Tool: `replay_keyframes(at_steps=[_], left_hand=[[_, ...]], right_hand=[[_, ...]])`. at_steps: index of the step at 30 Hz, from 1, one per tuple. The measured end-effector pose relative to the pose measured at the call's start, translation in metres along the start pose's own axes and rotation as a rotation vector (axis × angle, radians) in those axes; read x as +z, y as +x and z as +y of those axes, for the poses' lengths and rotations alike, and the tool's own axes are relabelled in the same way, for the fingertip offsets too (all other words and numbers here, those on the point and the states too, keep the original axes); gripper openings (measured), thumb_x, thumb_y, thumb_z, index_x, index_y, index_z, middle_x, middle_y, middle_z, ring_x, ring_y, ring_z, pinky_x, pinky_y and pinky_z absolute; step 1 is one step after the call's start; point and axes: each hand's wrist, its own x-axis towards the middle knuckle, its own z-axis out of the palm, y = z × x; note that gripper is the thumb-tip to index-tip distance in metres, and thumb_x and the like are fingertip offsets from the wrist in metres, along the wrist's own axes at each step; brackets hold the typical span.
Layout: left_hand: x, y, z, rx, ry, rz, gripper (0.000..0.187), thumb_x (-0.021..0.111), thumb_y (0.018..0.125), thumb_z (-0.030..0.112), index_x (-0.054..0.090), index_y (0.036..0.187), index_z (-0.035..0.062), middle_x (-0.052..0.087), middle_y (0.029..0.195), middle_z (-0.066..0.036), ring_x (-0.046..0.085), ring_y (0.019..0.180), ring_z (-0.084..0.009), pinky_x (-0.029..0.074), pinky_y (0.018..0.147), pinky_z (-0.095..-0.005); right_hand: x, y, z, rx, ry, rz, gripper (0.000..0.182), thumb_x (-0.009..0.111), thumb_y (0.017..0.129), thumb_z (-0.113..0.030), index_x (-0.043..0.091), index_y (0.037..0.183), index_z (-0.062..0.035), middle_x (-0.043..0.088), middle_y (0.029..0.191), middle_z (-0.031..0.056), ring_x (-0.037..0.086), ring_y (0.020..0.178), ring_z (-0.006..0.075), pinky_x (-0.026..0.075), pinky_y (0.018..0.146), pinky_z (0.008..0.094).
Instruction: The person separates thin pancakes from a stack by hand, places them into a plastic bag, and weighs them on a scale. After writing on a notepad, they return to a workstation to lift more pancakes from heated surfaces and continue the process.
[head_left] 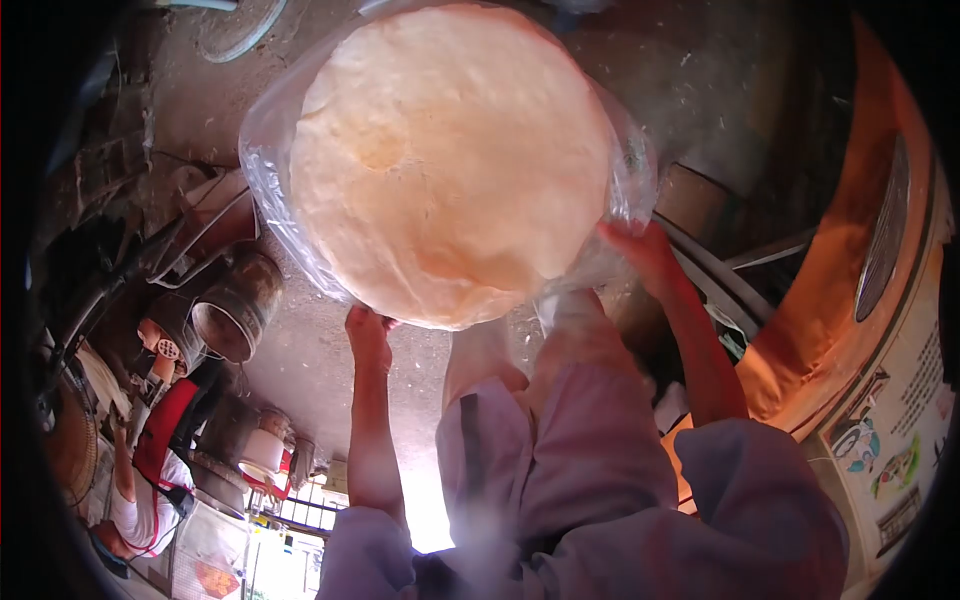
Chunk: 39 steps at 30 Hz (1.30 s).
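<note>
A large round pale slab, like dough or flatbread, [455,160] hangs in front of me, with clear plastic film [265,190] around its edges. My left hand [369,338] is closed at the lower left edge, fingers pinching the film there. At the lower right, my right hand [640,250] is closed on the plastic film beside the slab. My legs show below the slab, and the ground is underneath.
Metal buckets [238,310] stand on the left. A person in a light top [150,515] is at the lower left. On the right are an orange curved surface [800,350] and a printed panel [890,450]. Metal bars [720,270] lie beyond my right forearm.
</note>
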Motion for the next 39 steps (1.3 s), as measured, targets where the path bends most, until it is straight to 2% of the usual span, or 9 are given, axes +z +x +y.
replay_keyframes(at_steps=[4,11,14,17,22,27,29,35,39], left_hand=[[-0.034,-0.016,0.01,0.074,-0.083,-0.232,0.005,0.058,0.09,0.007,0.062,0.093,0.0054,0.063,0.081,-0.003,0.062,0.069,-0.0125,0.051,0.058,-0.0264],[-0.053,-0.027,0.026,0.245,0.258,-0.218,0.013,0.058,0.091,0.016,0.06,0.088,0.0032,0.058,0.083,-0.003,0.061,0.072,-0.0139,0.054,0.061,-0.0281],[-0.04,-0.041,0.046,0.17,0.196,-0.083,0.009,0.058,0.09,0.016,0.061,0.09,0.0076,0.059,0.077,0.0,0.059,0.07,-0.0115,0.049,0.062,-0.0242],[-0.058,-0.046,0.035,0.093,0.139,-0.129,0.011,0.056,0.092,0.018,0.06,0.092,0.0078,0.063,0.077,-0.003,0.061,0.069,-0.0128,0.048,0.058,-0.0237],[-0.057,-0.083,0.021,0.086,0.15,-0.126,0.013,0.059,0.089,0.019,0.059,0.091,0.0062,0.063,0.07,-0.007,0.062,0.061,-0.015,0.047,0.052,-0.0244],[-0.062,-0.095,0.001,-0.041,0.162,-0.115,0.017,0.06,0.087,0.021,0.059,0.091,0.0049,0.063,0.069,-0.009,0.063,0.057,-0.0175,0.046,0.047,-0.0245],[-0.063,-0.103,0.001,-0.051,0.144,-0.084,0.018,0.061,0.086,0.021,0.059,0.093,0.0049,0.063,0.071,-0.01,0.064,0.058,-0.0195,0.048,0.048,-0.0262],[-0.078,-0.119,-0.02,-0.098,0.112,-0.05,0.022,0.064,0.085,0.024,0.058,0.095,0.0056,0.063,0.073,-0.009,0.065,0.064,-0.0218,0.055,0.057,-0.0322],[-0.07,-0.137,-0.018,-0.099,0.086,-0.016,0.021,0.064,0.085,0.023,0.059,0.095,0.0055,0.063,0.074,-0.01,0.065,0.064,-0.0215,0.055,0.059,-0.033]], right_hand=[[-0.035,-0.015,-0.026,0.198,0.175,-0.041,0.024,0.071,0.083,-0.029,0.064,0.081,-0.006,0.059,0.071,-0.0014,0.056,0.064,0.0087,0.044,0.059,0.0249],[-0.049,-0.021,-0.022,-0.027,-0.077,0.149,0.027,0.065,0.087,-0.036,0.061,0.076,-0.012,0.054,0.067,-0.0042,0.051,0.06,0.0067,0.037,0.054,0.0218],[-0.082,-0.043,-0.049,-0.011,0.554,0.491,0.033,0.062,0.088,-0.041,0.058,0.078,-0.0101,0.063,0.071,0.0057,0.061,0.061,0.0178,0.043,0.053,0.0259],[-0.169,-0.068,-0.042,-0.218,0.968,0.351,0.042,0.061,0.086,-0.049,0.059,0.089,-0.0073,0.067,0.083,0.0131,0.065,0.073,0.0277,0.048,0.058,0.0325],[-0.292,-0.095,-0.05,-0.65,1.379,0.063,0.073,0.063,0.079,-0.056,0.054,0.117,0.0064,0.062,0.11,0.0231,0.058,0.105,0.0368,0.043,0.097,0.0439],[-0.397,-0.046,0.019,-0.858,1.355,0.318,0.041,0.054,0.093,-0.021,0.049,0.124,0.0056,0.058,0.12,0.0212,0.058,0.102,0.029,0.051,0.082,0.0348],[-0.385,-0.071,0.004,-0.789,1.343,0.453,0.033,0.048,0.096,-0.011,0.049,0.124,0.0051,0.057,0.122,0.0204,0.059,0.1,0.0249,0.054,0.074,0.0307],[-0.247,-0.117,-0.016,-0.567,1.12,0.019,0.029,0.051,0.096,-0.015,0.054,0.124,-0.0054,0.06,0.121,0.0064,0.06,0.103,0.0217,0.054,0.069,0.0296],[-0.128,-0.12,-0.072,-0.307,0.692,-0.144,0.031,0.064,0.088,-0.02,0.059,0.113,-0.0025,0.066,0.1,0.0088,0.065,0.077,0.0219,0.054,0.058,0.0371]])
